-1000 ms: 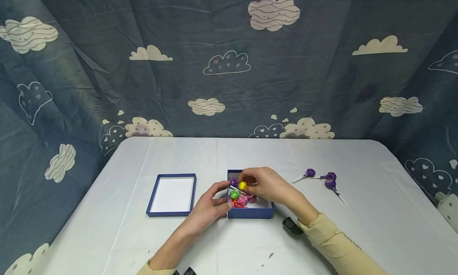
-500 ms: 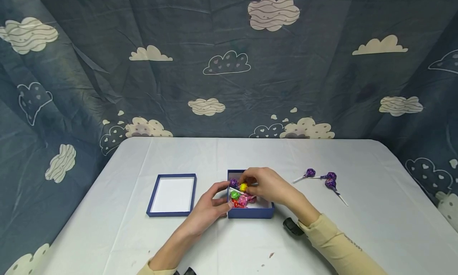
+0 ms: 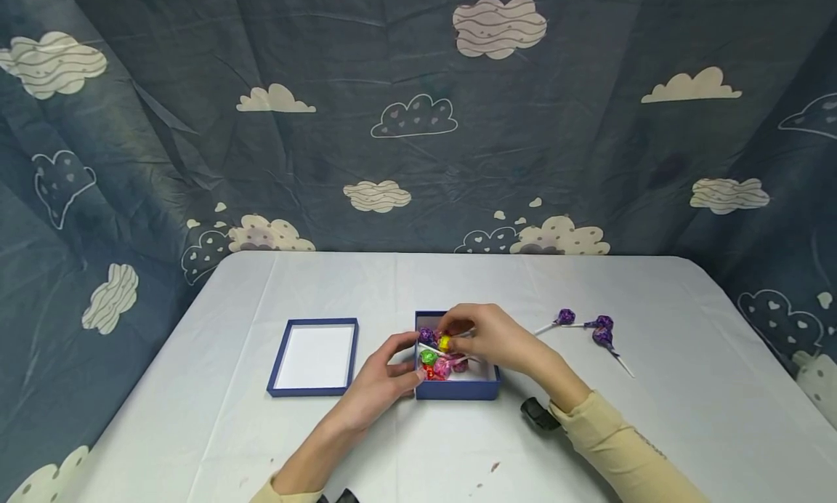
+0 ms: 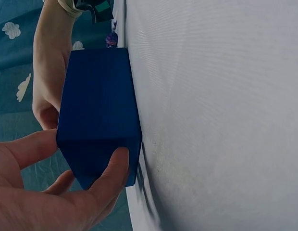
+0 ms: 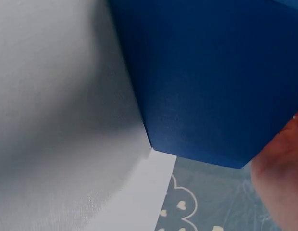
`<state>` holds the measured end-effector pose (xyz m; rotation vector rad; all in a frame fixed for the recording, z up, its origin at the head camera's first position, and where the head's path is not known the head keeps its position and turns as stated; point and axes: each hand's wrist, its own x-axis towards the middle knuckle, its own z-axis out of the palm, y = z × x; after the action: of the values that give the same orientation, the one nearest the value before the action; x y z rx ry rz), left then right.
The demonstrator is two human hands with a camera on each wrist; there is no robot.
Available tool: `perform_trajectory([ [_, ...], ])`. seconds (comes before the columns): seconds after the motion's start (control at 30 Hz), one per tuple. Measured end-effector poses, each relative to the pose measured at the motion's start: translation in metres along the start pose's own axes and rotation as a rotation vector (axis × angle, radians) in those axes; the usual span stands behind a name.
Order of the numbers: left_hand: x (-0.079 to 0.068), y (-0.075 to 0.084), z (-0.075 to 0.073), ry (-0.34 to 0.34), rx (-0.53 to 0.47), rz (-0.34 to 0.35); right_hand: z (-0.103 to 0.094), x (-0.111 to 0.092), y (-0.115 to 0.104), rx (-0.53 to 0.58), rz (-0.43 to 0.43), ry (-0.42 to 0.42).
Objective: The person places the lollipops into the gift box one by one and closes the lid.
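In the head view, a blue box [image 3: 458, 390] with a white inside stands at the middle of the table. Inside lie wrapped lollipops: a purple one [image 3: 427, 336], a green one [image 3: 428, 357], a pink one [image 3: 442, 367] and a red one [image 3: 431, 373]. My left hand [image 3: 382, 379] holds the box by its left side. In the left wrist view its thumb is at the top corner, with a finger [image 4: 115, 166] against the side wall. Reaching in from the right, my right hand [image 3: 493, 336] pinches a yellow-wrapped lollipop [image 3: 444, 342]; its fingertips are partly hidden.
Left of the box lies its blue-rimmed white lid [image 3: 314, 356], inside up. Purple lollipops [image 3: 603, 336] lie on the white table [image 3: 366, 285] at the right. A black device [image 3: 539, 414] is at the right wrist. A cloud-patterned cloth [image 3: 418, 154] hangs behind.
My right hand shifts slightly within the box, keeping the yellow lollipop near the same spot. A white stick now shows below its fingers. The left hand stays on the box.
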<state>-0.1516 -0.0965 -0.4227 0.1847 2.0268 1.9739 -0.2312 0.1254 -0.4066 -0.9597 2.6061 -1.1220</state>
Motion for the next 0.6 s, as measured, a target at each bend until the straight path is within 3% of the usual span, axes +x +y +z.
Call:
perform_trajectory([
  [0.27, 0.000, 0.000, 0.001, -0.005, -0.021, -0.001, -0.006, -0.009, -0.001, 0.092, -0.013, 0.049],
  [0.6, -0.001, 0.003, 0.002, -0.003, -0.015, 0.013, -0.018, -0.027, -0.012, 0.081, -0.007, 0.136],
])
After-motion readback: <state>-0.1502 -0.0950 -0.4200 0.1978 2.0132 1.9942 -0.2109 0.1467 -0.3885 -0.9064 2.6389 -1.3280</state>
